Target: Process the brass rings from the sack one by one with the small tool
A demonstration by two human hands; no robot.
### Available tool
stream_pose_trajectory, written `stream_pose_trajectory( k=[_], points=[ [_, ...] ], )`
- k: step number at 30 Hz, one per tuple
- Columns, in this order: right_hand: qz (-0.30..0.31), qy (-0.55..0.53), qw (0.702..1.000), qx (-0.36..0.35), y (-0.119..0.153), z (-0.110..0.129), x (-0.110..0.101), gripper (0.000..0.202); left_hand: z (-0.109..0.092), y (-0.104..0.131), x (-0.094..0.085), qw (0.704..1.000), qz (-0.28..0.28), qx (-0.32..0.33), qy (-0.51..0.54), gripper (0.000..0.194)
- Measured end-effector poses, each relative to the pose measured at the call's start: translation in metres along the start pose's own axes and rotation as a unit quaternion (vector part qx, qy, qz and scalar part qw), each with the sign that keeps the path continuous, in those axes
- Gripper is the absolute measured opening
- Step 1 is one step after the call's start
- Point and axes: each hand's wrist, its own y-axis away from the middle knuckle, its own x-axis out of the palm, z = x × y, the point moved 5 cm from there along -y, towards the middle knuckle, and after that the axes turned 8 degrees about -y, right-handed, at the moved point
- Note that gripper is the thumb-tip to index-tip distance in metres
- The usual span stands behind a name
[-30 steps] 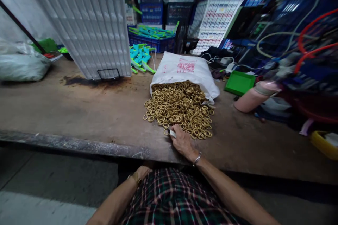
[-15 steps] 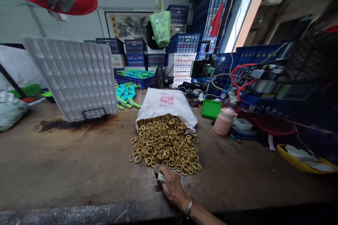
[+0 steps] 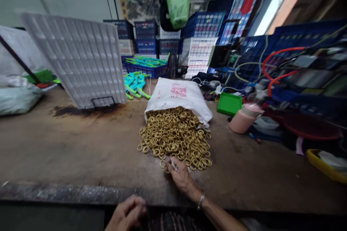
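Observation:
My right hand [image 3: 183, 178] is closed at the near edge of a heap of brass-coloured rings [image 3: 176, 137]. A small whitish piece [image 3: 173, 165] shows between its thumb and fingers; its kind is unclear. One ring lies right by the fingertips. The rings spill from the mouth of a white sack [image 3: 176, 94] with red print, which lies on the table [image 3: 81, 151]. Low in the view, my left hand [image 3: 127, 213] is just off the table's front edge, its fingers curled and slightly blurred. Whatever they may hold is hidden.
A translucent ribbed panel [image 3: 78, 61] stands upright at the left. Turquoise and green plastic parts [image 3: 135, 83] lie behind it. Right of the sack are a green tray [image 3: 229, 104], a pink bottle [image 3: 244, 118] and a yellow tray [image 3: 322, 168]. Stacked crates [image 3: 200, 47] line the back.
My left hand has come into view at the bottom. The camera view has tilted down and shifted left. My right hand stays by the near rings, its fingers turned differently around the whitish piece.

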Motion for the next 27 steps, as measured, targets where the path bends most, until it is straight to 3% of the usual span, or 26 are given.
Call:
stream_pose_trajectory(
  k=[3,4,7,10,18,25,27],
  points=[
    [0.032,-0.023,0.999,-0.012,0.005,0.015,0.005,0.026,-0.013,-0.016,-0.002,0.992,-0.119,0.037,0.027,0.041],
    [0.043,-0.022,0.999,-0.015,0.007,0.019,0.005,0.026,-0.019,-0.023,0.003,0.991,-0.126,0.046,0.03,0.045],
    [0.074,-0.023,0.997,-0.023,0.014,0.03,0.003,0.022,-0.036,-0.043,0.025,0.994,-0.082,0.061,0.031,0.047],
    [0.085,-0.036,0.996,-0.013,0.019,0.032,0.001,0.019,-0.043,-0.052,0.041,0.997,-0.045,0.063,0.01,0.035],
    [0.071,-0.091,0.99,0.085,0.019,0.017,0.008,0.013,-0.027,-0.055,0.043,0.996,-0.073,0.042,-0.004,0.023],
    [0.125,-0.108,0.979,0.122,0.017,0.009,0.013,0.024,-0.032,-0.049,0.038,0.96,-0.164,0.194,-0.118,0.012],
    [0.151,-0.141,0.965,0.163,0.019,0.006,0.016,0.03,-0.035,-0.048,0.038,0.947,-0.175,0.227,-0.148,0.01]
  ],
)
